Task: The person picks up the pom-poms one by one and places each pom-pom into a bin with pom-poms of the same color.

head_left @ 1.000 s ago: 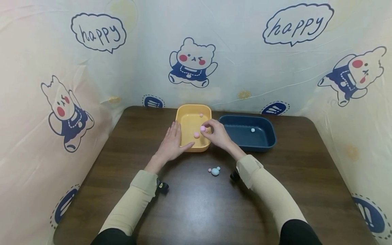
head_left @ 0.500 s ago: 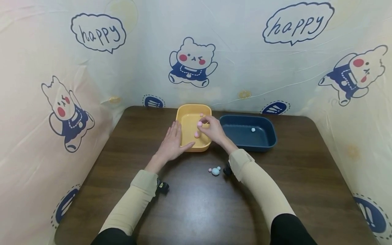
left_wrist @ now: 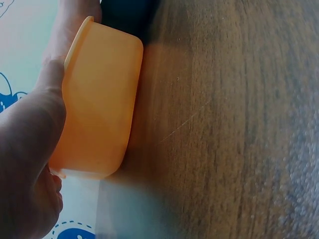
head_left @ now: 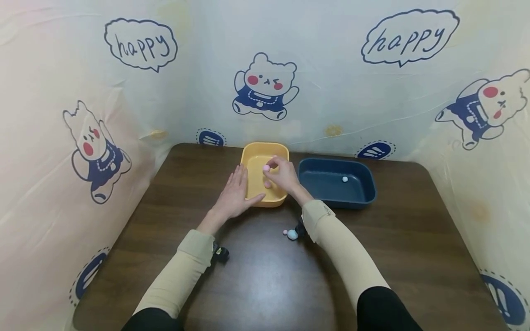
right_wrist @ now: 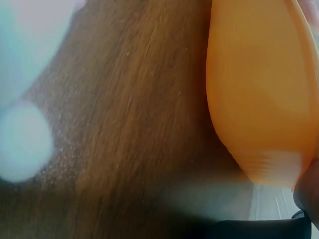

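Observation:
In the head view my right hand (head_left: 285, 176) pinches a pink ball (head_left: 266, 168) between thumb and fingertip above the yellow tray (head_left: 256, 161). Below the hand, a second pink ball (head_left: 267, 184) lies inside that tray. My left hand (head_left: 233, 195) rests along the tray's left side and near corner with its fingers straight. From the left wrist view, the same hand (left_wrist: 30, 134) lies against the rim of the tray (left_wrist: 102, 99). The right wrist view shows only the tray's outer wall (right_wrist: 259, 84), with the pinched ball out of sight.
A dark blue tray (head_left: 323, 181) to the right holds a white ball (head_left: 345, 179). On the brown table (head_left: 256, 276), a light blue ball (head_left: 292, 235) and a small pink ball (head_left: 285, 232) lie beside the right wrist camera (head_left: 300, 228). A patterned cloth (head_left: 323, 92) stands behind.
My right hand has moved left over the yellow tray, carrying the pink ball. Its wrist camera has come close to the balls on the table. The left hand has stayed at the tray.

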Action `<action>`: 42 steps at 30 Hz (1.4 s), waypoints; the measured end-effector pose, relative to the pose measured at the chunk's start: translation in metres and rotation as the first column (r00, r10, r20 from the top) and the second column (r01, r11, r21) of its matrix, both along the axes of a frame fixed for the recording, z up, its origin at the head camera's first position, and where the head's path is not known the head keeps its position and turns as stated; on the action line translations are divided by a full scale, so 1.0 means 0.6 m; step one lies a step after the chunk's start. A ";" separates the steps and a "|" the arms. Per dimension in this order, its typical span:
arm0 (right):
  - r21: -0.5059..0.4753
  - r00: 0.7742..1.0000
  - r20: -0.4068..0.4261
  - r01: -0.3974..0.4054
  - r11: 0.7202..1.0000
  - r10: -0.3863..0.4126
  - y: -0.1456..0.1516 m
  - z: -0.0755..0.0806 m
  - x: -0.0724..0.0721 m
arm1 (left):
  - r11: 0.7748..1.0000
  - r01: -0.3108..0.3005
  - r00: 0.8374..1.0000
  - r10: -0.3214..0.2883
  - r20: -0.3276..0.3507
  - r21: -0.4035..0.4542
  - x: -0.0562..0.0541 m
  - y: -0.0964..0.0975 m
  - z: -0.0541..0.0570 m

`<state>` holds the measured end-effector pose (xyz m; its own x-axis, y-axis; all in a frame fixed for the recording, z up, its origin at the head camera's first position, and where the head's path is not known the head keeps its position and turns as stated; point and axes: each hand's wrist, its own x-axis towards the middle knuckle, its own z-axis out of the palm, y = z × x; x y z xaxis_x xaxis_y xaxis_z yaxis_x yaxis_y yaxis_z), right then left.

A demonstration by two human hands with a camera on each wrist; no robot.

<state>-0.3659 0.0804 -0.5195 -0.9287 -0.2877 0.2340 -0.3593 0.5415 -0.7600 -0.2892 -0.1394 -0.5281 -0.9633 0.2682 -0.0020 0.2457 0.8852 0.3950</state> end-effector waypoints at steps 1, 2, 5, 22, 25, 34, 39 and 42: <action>0.000 1.000 -0.006 0.001 1.000 -0.001 0.000 -0.002 0.001 | 1.000 0.002 1.000 -0.002 -0.002 0.000 0.000 0.001 0.000; 0.000 1.000 -0.009 0.004 1.000 -0.004 0.000 -0.002 0.002 | 1.000 0.005 1.000 -0.005 -0.004 -0.003 0.001 0.001 0.001; 0.012 1.000 -0.002 0.017 1.000 -0.017 -0.005 0.009 0.013 | 1.000 0.008 1.000 -0.008 -0.003 -0.007 0.002 0.002 0.002; -0.056 1.000 -0.002 0.019 0.998 -0.019 -0.001 0.014 0.023 | 1.000 0.006 1.000 -0.006 -0.004 -0.011 0.000 0.000 -0.001; -0.089 1.000 0.005 0.009 0.996 -0.009 0.009 0.018 0.031 | 1.000 0.006 1.000 -0.006 -0.006 -0.007 0.001 -0.001 -0.001; -0.121 0.998 -0.033 -0.050 0.991 0.046 0.059 0.039 0.085 | 1.000 0.015 1.000 -0.015 -0.024 -0.003 0.001 0.002 0.002; -0.123 0.995 -0.057 -0.094 0.988 0.087 0.081 0.042 0.125 | 1.000 0.013 1.000 -0.013 -0.029 -0.008 0.001 0.001 0.002; -0.128 0.991 -0.057 -0.126 0.984 0.120 0.091 0.041 0.147 | 1.000 0.009 1.000 -0.009 -0.023 -0.007 0.002 0.001 0.002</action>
